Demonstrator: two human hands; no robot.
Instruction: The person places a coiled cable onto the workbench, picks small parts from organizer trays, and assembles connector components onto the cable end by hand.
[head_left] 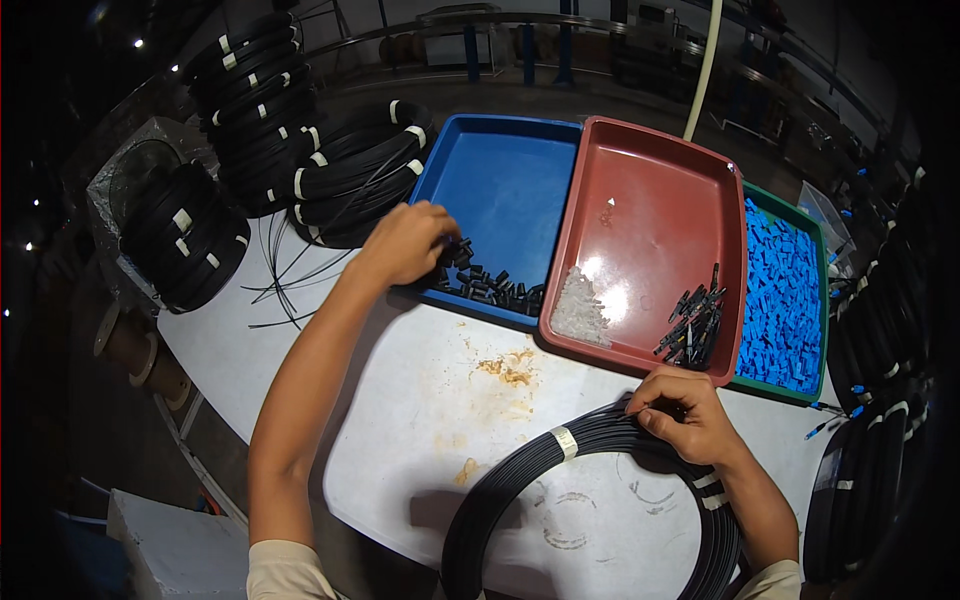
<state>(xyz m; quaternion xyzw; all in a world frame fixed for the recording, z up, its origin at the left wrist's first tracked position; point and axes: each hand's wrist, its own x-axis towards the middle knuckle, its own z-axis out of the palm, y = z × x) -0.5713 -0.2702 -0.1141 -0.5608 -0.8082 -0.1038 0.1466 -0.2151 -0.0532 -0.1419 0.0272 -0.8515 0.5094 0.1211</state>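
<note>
My left hand (408, 243) reaches over the near left corner of the blue tray (505, 185). Its fingers are curled down at the small black tubular parts (490, 288) piled along the tray's near edge; the fingertips are partly hidden, and what they pinch cannot be made out. On the white table, a coil of black cable (490, 500) bound with white tape lies in front of me, reaching past the lower edge. My right hand (682, 412) is closed at the coil's far side, thumb and fingers pinching a strand of black cable.
A red tray (655, 190) holds clear small pieces (582, 308) and black slim parts (693, 325). Beside it, a green tray (822, 330) is filled with blue connectors (778, 290). Black cable coils stand stacked at left (255, 110) and at right (868, 490).
</note>
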